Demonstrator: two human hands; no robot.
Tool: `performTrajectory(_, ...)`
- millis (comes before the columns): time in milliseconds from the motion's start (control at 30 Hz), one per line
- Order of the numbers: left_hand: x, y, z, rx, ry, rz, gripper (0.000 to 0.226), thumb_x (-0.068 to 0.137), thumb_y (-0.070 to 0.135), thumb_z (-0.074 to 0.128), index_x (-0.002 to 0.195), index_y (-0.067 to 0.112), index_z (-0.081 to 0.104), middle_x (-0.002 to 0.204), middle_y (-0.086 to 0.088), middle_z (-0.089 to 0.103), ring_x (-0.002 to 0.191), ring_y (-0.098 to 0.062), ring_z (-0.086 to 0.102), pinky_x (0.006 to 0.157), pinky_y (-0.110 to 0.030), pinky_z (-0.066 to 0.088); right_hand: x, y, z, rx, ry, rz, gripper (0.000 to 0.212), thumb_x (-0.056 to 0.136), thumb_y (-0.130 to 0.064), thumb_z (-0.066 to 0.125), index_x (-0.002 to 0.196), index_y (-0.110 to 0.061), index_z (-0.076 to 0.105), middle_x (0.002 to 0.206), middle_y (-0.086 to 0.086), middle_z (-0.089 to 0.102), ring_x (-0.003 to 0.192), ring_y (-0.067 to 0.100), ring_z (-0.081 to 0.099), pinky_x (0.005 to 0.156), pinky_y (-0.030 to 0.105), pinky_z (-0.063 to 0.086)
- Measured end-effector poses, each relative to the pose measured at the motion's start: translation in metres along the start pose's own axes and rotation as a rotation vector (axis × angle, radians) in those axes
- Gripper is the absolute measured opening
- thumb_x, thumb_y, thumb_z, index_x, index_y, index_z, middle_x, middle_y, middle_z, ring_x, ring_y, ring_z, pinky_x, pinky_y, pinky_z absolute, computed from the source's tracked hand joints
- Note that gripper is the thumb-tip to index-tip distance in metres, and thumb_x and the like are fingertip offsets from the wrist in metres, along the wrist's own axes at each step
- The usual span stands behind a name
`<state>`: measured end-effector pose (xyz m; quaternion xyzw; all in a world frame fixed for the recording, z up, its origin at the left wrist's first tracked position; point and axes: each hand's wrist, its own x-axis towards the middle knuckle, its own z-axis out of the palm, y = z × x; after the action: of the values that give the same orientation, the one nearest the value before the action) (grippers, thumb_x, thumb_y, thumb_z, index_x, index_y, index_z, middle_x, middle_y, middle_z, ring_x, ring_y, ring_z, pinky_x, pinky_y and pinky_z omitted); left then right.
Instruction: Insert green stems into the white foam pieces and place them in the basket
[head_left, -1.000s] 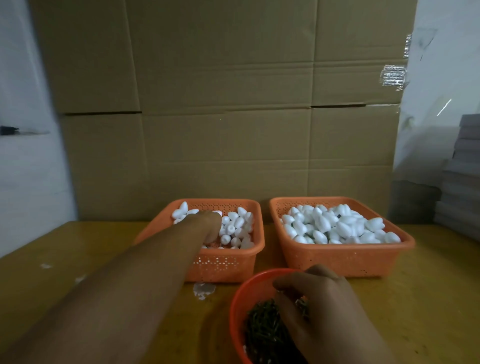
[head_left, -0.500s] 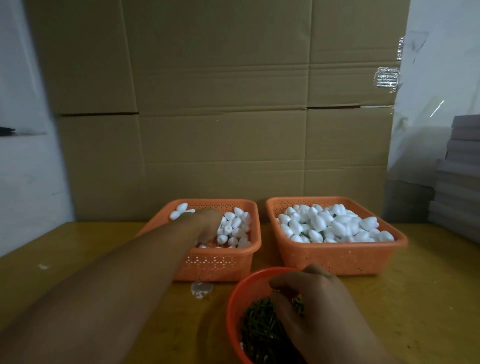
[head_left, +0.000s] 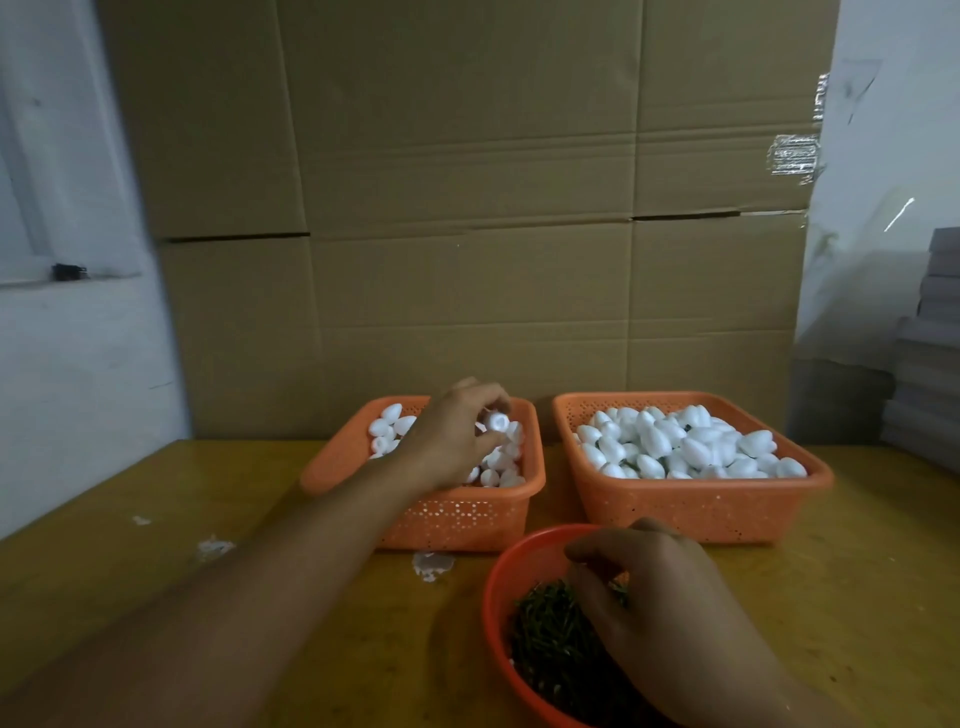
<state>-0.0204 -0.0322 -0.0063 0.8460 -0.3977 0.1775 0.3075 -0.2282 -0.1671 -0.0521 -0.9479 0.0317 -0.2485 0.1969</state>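
the left hand (head_left: 451, 435) is pinching one white foam piece (head_left: 495, 421) in a closed grip above the left basket (head_left: 457, 512) toward the desk's far edge, while the right hand (head_left: 660, 603) is curling over green stems (head_left: 550, 639) in the red bowl (head_left: 501, 582) at the near edge, grip hidden, cannot tell.

Two orange baskets, left basket (head_left: 457, 512) and right basket (head_left: 691, 512): matt plastic, perforated walls, smooth rims. Foam pieces (head_left: 675, 447): white, matt, finely grainy foam. Round bowl (head_left: 501, 582): red-orange plastic, slight gloss on the rim. Green stems (head_left: 550, 639): dark green, thin, material unclear. Bench (head_left: 156, 545): yellow-brown top, smooth, faint sheen, white scuffs and flecks. Backdrop: brown cardboard (head_left: 467, 208), matt, creased, with a shiny clear tape strip (head_left: 792, 156). Wall (head_left: 78, 364): white, matt paint.
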Motion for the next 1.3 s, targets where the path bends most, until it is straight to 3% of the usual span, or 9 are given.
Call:
performTrajectory(133, -0.032, 0.029, -0.004, -0.167, 0.126, 0.08, 0.019, 0.088, 0.003, 0.066, 0.103, 0.013, 0.07, 0.102, 0.001, 0.061, 0.094, -0.008, 0.06, 0.082, -0.017, 0.05, 0.0, 0.001, 0.0, -0.021, -0.014, -0.002, 0.023, 0.087, -0.044, 0.063, 0.11, -0.043, 0.069, 0.09, -0.017, 0.058, 0.091, 0.003, 0.058, 0.085, 0.029, 0.051)
performTrajectory(300, -0.073, 0.053, 0.0, -0.316, 0.164, 0.115, 0.024, 0.09, -0.003, 0.063, 0.109, 0.01, 0.072, 0.112, 0.003, 0.064, 0.107, -0.005, 0.06, 0.089, -0.019, 0.051, 0.001, 0.002, 0.0, -0.049, -0.112, 0.006, 0.027, 0.085, -0.044, 0.063, 0.11, -0.052, 0.066, 0.1, -0.016, 0.058, 0.098, 0.005, 0.059, 0.09, 0.028, 0.05)
performTrajectory(467, -0.106, 0.063, 0.005, -0.364, 0.15, 0.113, 0.033, 0.09, -0.003, 0.064, 0.111, 0.02, 0.074, 0.115, 0.018, 0.061, 0.117, -0.004, 0.057, 0.098, -0.014, 0.043, 0.002, 0.002, -0.001, -0.125, -0.222, -0.022, 0.026, 0.086, -0.041, 0.065, 0.109, -0.054, 0.068, 0.086, -0.019, 0.054, 0.11, 0.002, 0.048, 0.096, 0.023, 0.044)
performTrajectory(567, -0.115, 0.067, 0.006, -0.366, 0.101, 0.124, 0.036, 0.089, -0.001, 0.064, 0.113, 0.024, 0.074, 0.117, 0.023, 0.059, 0.12, -0.002, 0.055, 0.098, -0.013, 0.042, 0.004, 0.002, 0.003, -0.174, -0.297, -0.032, 0.028, 0.088, -0.054, 0.058, 0.115, -0.048, 0.065, 0.106, -0.016, 0.064, 0.121, 0.009, 0.041, 0.1, 0.031, 0.043)
performTrajectory(733, -0.121, 0.075, 0.007, -0.435, 0.012, 0.101, 0.035, 0.092, 0.004, 0.063, 0.117, 0.027, 0.071, 0.119, 0.023, 0.06, 0.122, -0.001, 0.054, 0.099, -0.02, 0.046, 0.005, 0.004, 0.007, -0.223, -0.403, -0.034, 0.05, 0.077, -0.062, 0.06, 0.124, -0.048, 0.056, 0.123, -0.016, 0.062, 0.129, 0.014, 0.041, 0.103, 0.031, 0.042)
performTrajectory(933, -0.126, 0.081, 0.009, -0.435, -0.003, 0.108, 0.037, 0.098, 0.019, 0.055, 0.128, 0.04, 0.06, 0.122, 0.024, 0.059, 0.123, -0.002, 0.053, 0.1, -0.024, 0.045, 0.012, 0.005, 0.015, -0.246, -0.47, -0.037, 0.04, 0.084, -0.052, 0.06, 0.117, -0.03, 0.067, 0.112, -0.007, 0.069, 0.116, 0.015, 0.055, 0.096, 0.033, 0.049)
performTrajectory(1033, -0.126, 0.082, 0.01, -0.42, -0.017, 0.138, 0.034, 0.1, 0.023, 0.05, 0.127, 0.041, 0.06, 0.115, 0.024, 0.059, 0.116, -0.004, 0.057, 0.096, -0.024, 0.046, 0.01, 0.008, 0.023, -0.299, -0.438, -0.017, 0.043, 0.093, -0.043, 0.055, 0.132, -0.026, 0.057, 0.133, -0.002, 0.059, 0.128, 0.017, 0.051, 0.105, 0.032, 0.044)
performTrajectory(1200, -0.126, 0.08, 0.013, -0.557, -0.069, 0.07, 0.027, 0.097, 0.034, 0.054, 0.122, 0.041, 0.063, 0.11, 0.018, 0.064, 0.11, -0.009, 0.062, 0.094, -0.034, 0.052, 0.011, 0.008, 0.023, -0.295, -0.418, 0.021, 0.038, 0.091, -0.04, 0.058, 0.127, -0.028, 0.056, 0.123, -0.008, 0.063, 0.113, 0.011, 0.061, 0.094, 0.027, 0.051)
performTrajectory(1300, -0.127, 0.079, 0.011, -0.755, -0.143, -0.017, 0.035, 0.09, 0.023, 0.066, 0.12, 0.042, 0.063, 0.111, 0.006, 0.069, 0.11, -0.015, 0.066, 0.097, -0.041, 0.054, 0.012, 0.007, 0.02, -0.29, -0.382, 0.035, 0.041, 0.084, -0.046, 0.061, 0.122, -0.032, 0.06, 0.117, -0.009, 0.065, 0.107, 0.011, 0.064, 0.089, 0.029, 0.053)
